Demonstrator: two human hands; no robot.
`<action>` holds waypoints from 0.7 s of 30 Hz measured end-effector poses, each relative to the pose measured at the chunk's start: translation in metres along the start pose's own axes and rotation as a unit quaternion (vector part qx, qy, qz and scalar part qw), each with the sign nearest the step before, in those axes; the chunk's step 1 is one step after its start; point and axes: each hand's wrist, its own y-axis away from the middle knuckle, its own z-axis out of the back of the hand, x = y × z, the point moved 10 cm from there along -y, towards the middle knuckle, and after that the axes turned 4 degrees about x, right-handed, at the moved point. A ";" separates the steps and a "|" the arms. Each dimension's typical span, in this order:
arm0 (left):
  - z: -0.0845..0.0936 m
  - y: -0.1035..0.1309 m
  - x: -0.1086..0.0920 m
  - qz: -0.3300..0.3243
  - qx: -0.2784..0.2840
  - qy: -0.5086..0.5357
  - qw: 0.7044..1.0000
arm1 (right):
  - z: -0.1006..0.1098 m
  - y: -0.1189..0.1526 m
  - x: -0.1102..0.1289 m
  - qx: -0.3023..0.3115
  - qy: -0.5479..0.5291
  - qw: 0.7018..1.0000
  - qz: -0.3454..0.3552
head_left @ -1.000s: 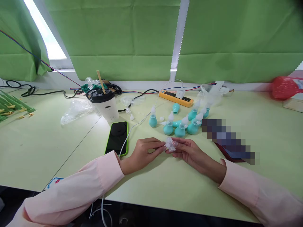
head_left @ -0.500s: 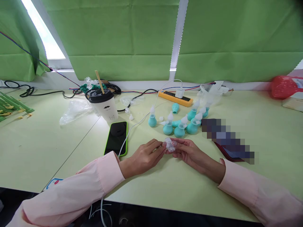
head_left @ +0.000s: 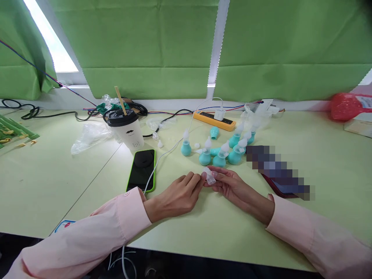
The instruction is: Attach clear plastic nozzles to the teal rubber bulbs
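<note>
A small clear plastic piece point(head_left: 209, 177) is held over the table between both hands. My right hand point(head_left: 232, 187) pinches it between thumb and fingers from the right. From the left, the closed fingertips of my left hand point(head_left: 180, 193) touch its left end. Behind the hands stand several turquoise bulbs with clear pointed tips, among them one at the left point(head_left: 186, 148) and one nearer the middle point(head_left: 205, 156). One turquoise bulb without a tip point(head_left: 214, 133) sits farther back. A small white tip point(head_left: 160, 143) rests left of the bulbs.
A phone in a green case point(head_left: 141, 170) lies left, crossed by a white cable. A lidded cup with a straw point(head_left: 128, 133) stands behind it. Farther back is an orange power strip point(head_left: 226, 124). A dark device point(head_left: 283, 190), partly pixelated, lies right. Plastic bags point(head_left: 91, 136) lie behind.
The clear piece has turned slightly between the fingers. My left hand's fingers have curled a little and shifted at its left end. The whole view has moved slightly.
</note>
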 end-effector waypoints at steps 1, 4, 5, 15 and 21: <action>-0.001 0.000 -0.002 -0.007 0.004 -0.002 1.000 | 0.001 0.000 0.000 -0.004 0.000 1.000 0.000; -0.002 -0.001 0.000 0.005 0.026 0.024 0.999 | 0.001 0.000 0.000 -0.007 -0.004 1.000 0.001; -0.003 -0.001 0.003 0.019 0.036 0.043 0.998 | 0.000 0.000 0.000 -0.004 -0.006 1.000 0.000; -0.007 0.003 0.018 0.073 0.023 0.209 0.975 | -0.004 0.000 0.000 0.014 0.001 1.000 -0.006; -0.007 0.003 0.015 0.064 0.031 0.204 0.976 | -0.005 0.000 0.001 0.006 0.005 1.000 0.001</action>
